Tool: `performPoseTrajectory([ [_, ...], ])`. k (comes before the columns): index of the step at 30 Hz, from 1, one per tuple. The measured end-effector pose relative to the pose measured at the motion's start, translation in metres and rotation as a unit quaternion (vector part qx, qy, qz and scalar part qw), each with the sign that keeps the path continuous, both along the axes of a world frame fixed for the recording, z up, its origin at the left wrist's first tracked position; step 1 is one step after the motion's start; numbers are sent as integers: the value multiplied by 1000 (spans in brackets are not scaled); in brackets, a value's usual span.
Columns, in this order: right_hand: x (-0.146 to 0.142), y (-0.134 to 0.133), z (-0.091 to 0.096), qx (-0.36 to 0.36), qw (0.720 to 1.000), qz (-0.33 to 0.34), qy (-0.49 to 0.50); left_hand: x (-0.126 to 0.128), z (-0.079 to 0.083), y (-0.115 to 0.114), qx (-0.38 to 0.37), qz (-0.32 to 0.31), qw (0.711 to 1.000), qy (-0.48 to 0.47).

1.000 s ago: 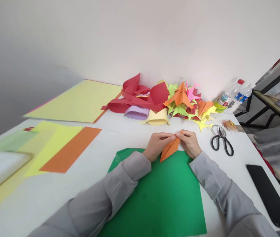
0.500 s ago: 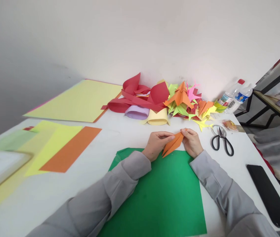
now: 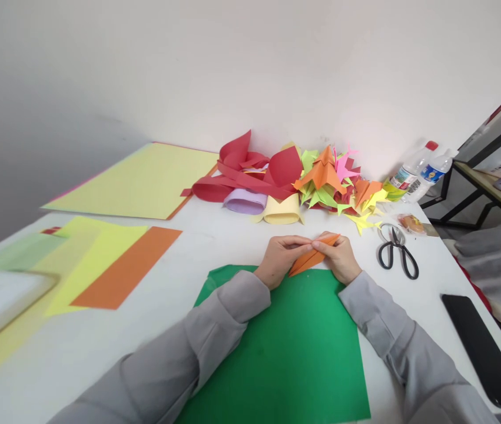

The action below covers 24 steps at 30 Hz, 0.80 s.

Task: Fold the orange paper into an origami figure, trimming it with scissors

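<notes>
A piece of folded orange paper (image 3: 307,262), long and pointed, is pinched between both hands just above the far edge of a green sheet (image 3: 285,347). My left hand (image 3: 279,259) grips its left side, thumb and fingers pressed together. On the other side, my right hand (image 3: 341,258) is closed with its thumb lying across the paper, close to the left fingertips. The orange tip pokes out past the right thumb; parts of the paper are hidden behind the fingers.
Behind the hands lie folded paper stars and planes (image 3: 325,176) and red paper loops (image 3: 241,171). Black-handled scissors (image 3: 398,253), a black phone (image 3: 482,350) and two bottles (image 3: 413,171) are on the right. Yellow sheets (image 3: 135,182) and an orange strip (image 3: 129,268) lie left.
My right hand has shifted left along the folded orange paper, its thumb now over the middle near my left fingers. The paper has turned flatter. My left hand has hardly moved.
</notes>
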State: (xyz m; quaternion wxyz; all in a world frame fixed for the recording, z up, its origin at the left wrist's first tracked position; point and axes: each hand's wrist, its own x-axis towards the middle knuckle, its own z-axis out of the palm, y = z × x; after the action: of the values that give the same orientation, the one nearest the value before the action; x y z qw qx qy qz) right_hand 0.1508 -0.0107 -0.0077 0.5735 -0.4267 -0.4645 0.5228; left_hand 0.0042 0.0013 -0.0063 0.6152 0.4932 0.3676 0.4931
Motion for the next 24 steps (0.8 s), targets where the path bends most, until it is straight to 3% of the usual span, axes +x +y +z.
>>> performPoseTrajectory([
  [15,6,6,0,-60,981,-53,175,3,-2,1,-80,39,996,-18],
  [24,9,9,1,-67,968,-72,232,4,-4,3,-55,31,998,-13],
])
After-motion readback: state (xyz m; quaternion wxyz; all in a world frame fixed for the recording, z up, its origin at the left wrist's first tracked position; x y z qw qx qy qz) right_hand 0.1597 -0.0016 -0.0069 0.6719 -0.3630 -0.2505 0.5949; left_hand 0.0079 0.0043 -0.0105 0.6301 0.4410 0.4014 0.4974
